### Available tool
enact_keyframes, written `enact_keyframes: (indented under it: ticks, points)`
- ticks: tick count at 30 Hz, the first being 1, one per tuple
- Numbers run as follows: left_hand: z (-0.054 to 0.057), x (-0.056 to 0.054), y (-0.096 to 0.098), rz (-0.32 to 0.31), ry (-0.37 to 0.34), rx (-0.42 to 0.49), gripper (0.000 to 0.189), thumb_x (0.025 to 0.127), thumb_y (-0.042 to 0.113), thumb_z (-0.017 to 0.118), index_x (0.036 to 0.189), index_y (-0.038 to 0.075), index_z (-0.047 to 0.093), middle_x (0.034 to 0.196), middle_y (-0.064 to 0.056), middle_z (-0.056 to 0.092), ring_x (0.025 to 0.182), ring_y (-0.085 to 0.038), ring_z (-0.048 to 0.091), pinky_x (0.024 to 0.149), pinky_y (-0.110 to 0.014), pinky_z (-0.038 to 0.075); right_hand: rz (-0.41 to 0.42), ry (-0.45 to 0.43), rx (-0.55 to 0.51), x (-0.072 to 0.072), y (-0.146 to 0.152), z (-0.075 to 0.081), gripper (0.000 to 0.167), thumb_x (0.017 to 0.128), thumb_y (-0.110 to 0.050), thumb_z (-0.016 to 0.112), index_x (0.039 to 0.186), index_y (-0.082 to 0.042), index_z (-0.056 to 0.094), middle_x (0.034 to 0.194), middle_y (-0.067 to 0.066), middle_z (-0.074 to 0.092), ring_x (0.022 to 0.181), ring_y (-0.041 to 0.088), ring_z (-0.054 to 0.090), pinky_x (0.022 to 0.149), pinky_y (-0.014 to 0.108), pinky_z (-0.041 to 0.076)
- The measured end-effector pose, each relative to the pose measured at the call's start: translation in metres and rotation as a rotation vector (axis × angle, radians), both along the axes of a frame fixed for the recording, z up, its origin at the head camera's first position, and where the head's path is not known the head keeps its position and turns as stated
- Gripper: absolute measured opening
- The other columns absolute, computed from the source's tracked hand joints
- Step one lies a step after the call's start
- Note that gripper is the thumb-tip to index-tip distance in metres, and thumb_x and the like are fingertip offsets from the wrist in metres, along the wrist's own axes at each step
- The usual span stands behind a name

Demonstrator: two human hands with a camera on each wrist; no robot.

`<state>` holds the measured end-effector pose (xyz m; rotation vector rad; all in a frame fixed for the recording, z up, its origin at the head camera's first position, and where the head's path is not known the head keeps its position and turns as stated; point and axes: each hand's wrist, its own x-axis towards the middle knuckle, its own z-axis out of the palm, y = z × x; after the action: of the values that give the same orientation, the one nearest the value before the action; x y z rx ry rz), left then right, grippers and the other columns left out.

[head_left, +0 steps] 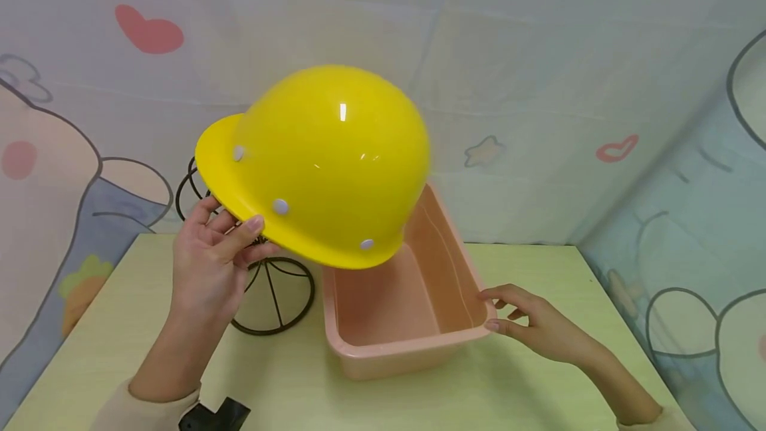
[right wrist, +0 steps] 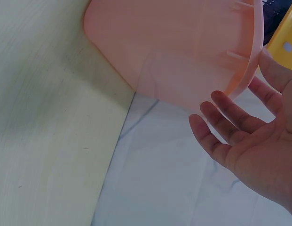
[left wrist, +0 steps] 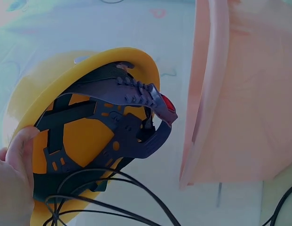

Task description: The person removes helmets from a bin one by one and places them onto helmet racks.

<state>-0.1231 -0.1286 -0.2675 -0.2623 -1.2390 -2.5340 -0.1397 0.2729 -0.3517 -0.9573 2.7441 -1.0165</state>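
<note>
My left hand (head_left: pixel 209 258) grips the brim of a yellow hard hat (head_left: pixel 341 165), thumb on one face and fingers beneath. The hat is held tilted above the table, its crown overlapping the back of a pink plastic basin (head_left: pixel 413 344) in the head view. Inside the hat, a dark strap suspension (left wrist: pixel 127 101) with a red-ended adjuster shows in the left wrist view. At the basin's near right corner, my right hand (head_left: pixel 538 324) pinches the rim between thumb and index finger. Its other fingers (right wrist: pixel 225 127) are spread loosely outside the basin wall.
A black wire stand (head_left: pixel 273 331) with a round base stands left of the basin, partly hidden behind the hat and left hand. The pale wooden table (head_left: pixel 526 391) ends at a printed cloth backdrop (head_left: pixel 526 72) behind and at both sides.
</note>
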Motion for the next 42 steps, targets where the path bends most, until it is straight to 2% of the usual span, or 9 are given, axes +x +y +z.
enact_keyframes:
  ticks: [14,23,30,37,42]
  points:
    - [-0.005,0.001,-0.022,0.023,0.041,0.196,0.044,0.081,-0.018,0.054,0.12,-0.006,0.037,0.105,-0.019,0.06,0.089,-0.03,0.064,0.059,-0.037,0.054,-0.012,-0.012,0.002,0.001,0.0,-0.001,0.036,0.089,-0.021,0.061,0.122,-0.01,0.053,0.117,-0.001,0.056,0.098,0.012,0.051,0.075,0.031,0.049]
    - [-0.011,0.001,-0.039,0.055,0.046,0.302,0.039,0.08,-0.022,0.051,0.116,-0.008,0.041,0.102,-0.022,0.061,0.087,-0.033,0.064,0.057,-0.039,0.054,-0.006,-0.02,0.01,0.0,0.001,0.0,0.037,0.089,-0.022,0.06,0.122,-0.008,0.053,0.118,0.001,0.055,0.098,0.012,0.051,0.076,0.032,0.049]
    - [-0.021,0.003,-0.047,0.061,0.043,0.349,0.04,0.081,-0.023,0.048,0.117,-0.009,0.043,0.106,-0.022,0.059,0.089,-0.035,0.063,0.058,-0.041,0.054,-0.009,-0.012,0.01,0.001,0.0,-0.001,0.037,0.089,-0.022,0.06,0.122,-0.009,0.053,0.118,0.001,0.055,0.098,0.012,0.051,0.076,0.03,0.049]
    - [-0.032,0.006,-0.053,0.09,0.008,0.404,0.038,0.081,-0.024,0.049,0.115,-0.009,0.044,0.103,-0.022,0.06,0.086,-0.035,0.064,0.057,-0.042,0.054,-0.004,-0.001,0.023,0.001,0.0,-0.001,0.036,0.09,-0.023,0.059,0.123,-0.01,0.052,0.118,0.001,0.055,0.098,0.013,0.05,0.076,0.03,0.049]
    - [-0.041,0.009,-0.056,0.085,-0.004,0.427,0.039,0.081,-0.023,0.048,0.117,-0.008,0.045,0.106,-0.022,0.058,0.09,-0.034,0.063,0.06,-0.043,0.054,-0.014,-0.008,0.02,0.002,0.001,-0.001,0.037,0.09,-0.023,0.06,0.123,-0.01,0.052,0.118,0.0,0.055,0.099,0.012,0.05,0.077,0.031,0.049]
